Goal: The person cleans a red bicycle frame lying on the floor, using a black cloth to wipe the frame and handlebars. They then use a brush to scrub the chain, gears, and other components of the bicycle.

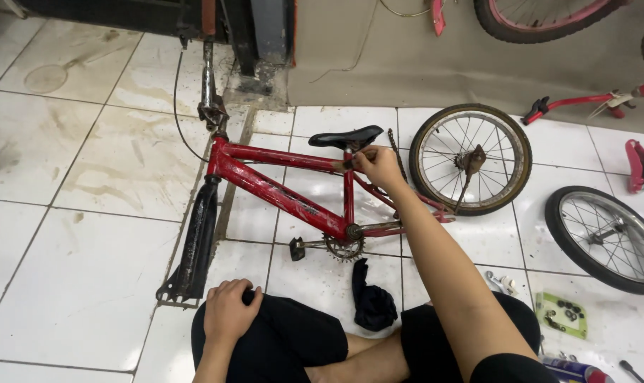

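Right hand (378, 164) fingers pinched closed on the red bike frame (279, 188) at the seat post, just under the black saddle (344, 137). Left hand (228, 312) rests loosely curled on the knee, holding nothing. Frame lies on the tiled floor (87, 255); loose wheel (471, 159) just right of the right fingers, dark rag (373, 303) below them.

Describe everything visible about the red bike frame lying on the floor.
The red bike frame lies on its side on white floor tiles, wheels removed. Its paint looks scuffed and worn. A black fork points toward the person; a black saddle is still fitted, and a chainring with one pedal sits at the bottom bracket. The right hand touches it just below the saddle; the left hand rests on a knee.
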